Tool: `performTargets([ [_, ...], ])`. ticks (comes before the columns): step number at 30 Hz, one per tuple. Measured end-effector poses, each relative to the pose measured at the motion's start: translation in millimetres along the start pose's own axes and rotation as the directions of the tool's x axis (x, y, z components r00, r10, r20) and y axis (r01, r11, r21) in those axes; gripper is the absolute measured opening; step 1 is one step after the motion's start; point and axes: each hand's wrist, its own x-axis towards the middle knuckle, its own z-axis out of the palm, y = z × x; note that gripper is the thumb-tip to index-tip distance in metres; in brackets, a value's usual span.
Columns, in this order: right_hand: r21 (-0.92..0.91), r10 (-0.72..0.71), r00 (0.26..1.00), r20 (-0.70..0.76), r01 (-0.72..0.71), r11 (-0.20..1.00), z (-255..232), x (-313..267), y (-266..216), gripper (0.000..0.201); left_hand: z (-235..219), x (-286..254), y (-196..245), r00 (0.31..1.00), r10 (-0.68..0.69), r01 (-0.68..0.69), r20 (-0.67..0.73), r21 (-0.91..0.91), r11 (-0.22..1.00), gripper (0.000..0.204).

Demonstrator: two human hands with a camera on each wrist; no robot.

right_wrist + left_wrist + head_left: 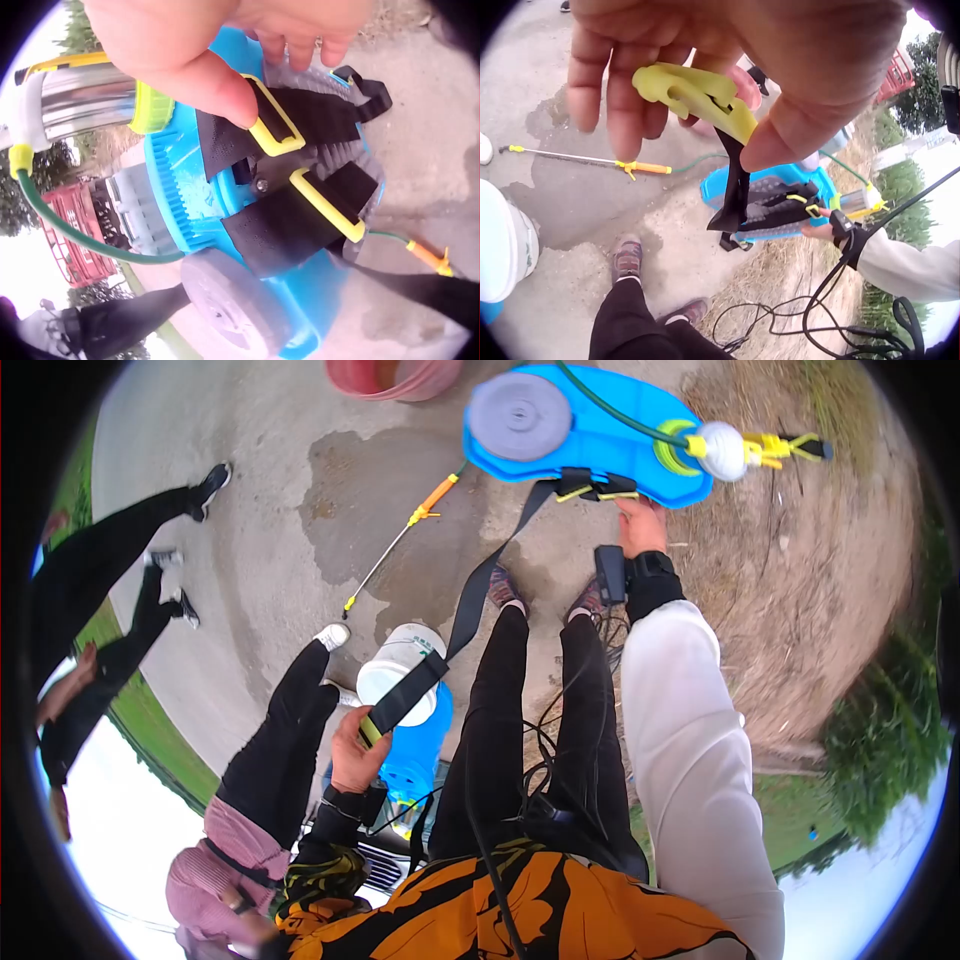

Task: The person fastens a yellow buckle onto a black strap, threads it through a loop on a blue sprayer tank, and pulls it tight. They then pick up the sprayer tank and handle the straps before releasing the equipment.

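Note:
A blue backpack sprayer (610, 450) with a grey round cap and a clear pump cylinder (86, 101) stands in front of me. My left hand (355, 760) pinches a yellow buckle (705, 101) at the end of a black strap (475, 600) that runs to the sprayer. My right hand (643, 530) is at the sprayer's near side, gripping a black shoulder strap (319, 112); its thumb lies against that strap's yellow buckle (262, 141). Beside it is a second padded strap (281, 232) with its own yellow buckle (330, 206).
A spray lance (432, 505) lies on the concrete, joined to a green hose (697, 160). A white bucket (372, 682) and another blue sprayer (415, 750) are at my left, near a person in pink (240, 820). Black cables (765, 319) hang by my legs. A pink tub (360, 380) stands farther off.

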Motion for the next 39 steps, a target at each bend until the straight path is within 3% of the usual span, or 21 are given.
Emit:
performTargets([
  [2, 0.116, 0.006, 0.996, -0.092, 0.005, 0.993, -3, -2, -5, 0.072, -24, -1, 2, 0.997, 0.012, -0.015, 0.078, 0.044, 0.999, 0.047],
  [3, 0.173, 0.009, 0.99, -0.137, 0.015, 0.985, -7, -1, -5, 0.074, 41, 23, 8, 0.996, 0.011, -0.014, 0.087, 0.034, 0.999, 0.047],
  [5, 0.233, -0.068, 0.993, -0.098, 0.089, 0.968, -6, -22, -11, 0.073, 53, 33, 7, 0.994, 0.002, -0.005, 0.114, 0.028, 1.0, 0.048],
  [7, 0.107, -0.011, 1.0, 0.023, 0.008, 0.994, -5, -19, -12, 0.073, 64, 50, 13, 0.995, -0.003, 0.006, 0.1, -0.031, 0.999, 0.044],
  [9, 0.069, -0.096, 0.994, 0.057, 0.092, 0.993, -6, -27, -7, 0.072, 71, 54, 29, 0.99, -0.041, 0.056, 0.137, -0.11, 0.992, 0.041],
  [12, 0.009, -0.263, 0.957, -0.122, 0.266, 0.964, -3, -24, 11, 0.061, 78, 51, 40, 0.988, -0.063, 0.083, 0.142, -0.14, 0.987, 0.041],
  [15, -0.341, -0.448, 0.878, -0.168, 0.374, 0.862, 11, -36, 6, 0.046, 80, 42, 57, 0.979, -0.086, 0.099, 0.184, -0.063, 0.993, 0.042],
  [18, -0.575, -0.465, 0.867, -0.178, 0.292, 0.764, 8, -56, -32, 0.032, 87, 34, 63, 0.985, -0.066, 0.073, 0.158, -0.039, 0.997, 0.041],
  [21, -0.674, -0.641, 0.753, -0.15, 0.397, 0.623, -17, -64, -39, 0.025, 92, 27, 75, 0.987, -0.044, 0.047, 0.153, -0.02, 0.999, 0.041],
  [22, -0.461, -0.486, 0.874, -0.006, 0.429, 0.777, -24, -57, -34, 0.022, 94, 26, 80, 0.985, -0.043, 0.044, 0.166, -0.003, 0.999, 0.042],
  [24, -0.25, -0.3, 0.954, -0.006, 0.289, 0.924, -21, -60, -30, 0.025, 100, 28, 86, 0.984, -0.021, 0.015, 0.179, 0.035, 0.999, 0.042],
  [25, -0.137, -0.204, 0.979, 0.015, 0.204, 0.969, -19, -63, -32, 0.026, 101, 26, 91, 0.981, -0.046, 0.039, 0.189, 0.041, 0.998, 0.041],
  [26, -0.156, -0.15, 0.987, 0.056, 0.157, 0.975, -19, -63, -35, 0.029, 102, 24, 95, 0.979, -0.035, 0.022, 0.201, 0.062, 0.998, 0.04],
  [27, -0.104, -0.181, 0.983, 0.005, 0.181, 0.978, -15, -64, -40, 0.035, 103, 23, 97, 0.977, -0.026, 0.008, 0.211, 0.084, 0.996, 0.04],
  [29, 0.063, -0.11, 0.994, 0.026, 0.108, 0.992, -21, -80, -44, 0.044, 106, 24, 99, 0.972, -0.006, -0.01, 0.235, 0.067, 0.998, 0.04],
  [32, -0.068, -0.006, 0.935, 0.355, 0.032, 0.997, -57, -105, -35, 0.05, 110, 21, 109, 0.968, -0.034, 0.005, 0.247, 0.117, 0.993, 0.038],
  [35, -0.368, 0.167, 0.734, 0.658, 0.12, 0.922, -103, -135, -33, 0.042, 127, 28, 117, 0.98, -0.001, -0.019, 0.201, 0.095, 0.995, 0.037],
  [37, -0.427, 0.122, 0.74, 0.661, 0.238, 0.873, -127, -156, -32, 0.039, 133, 35, 119, 0.982, 0.045, -0.063, 0.185, 0.093, 0.994, 0.036],
  [38, -0.383, -0.09, 0.785, 0.613, 0.395, 0.835, -134, -163, -27, 0.034, 134, 37, 120, 0.986, -0.005, -0.012, 0.166, 0.101, 0.995, 0.034],
  [39, -0.355, -0.3, 0.781, 0.547, 0.541, 0.763, -139, -169, -24, 0.03, 138, 40, 122, 0.987, -0.011, -0.001, 0.159, 0.075, 0.997, 0.033],
])
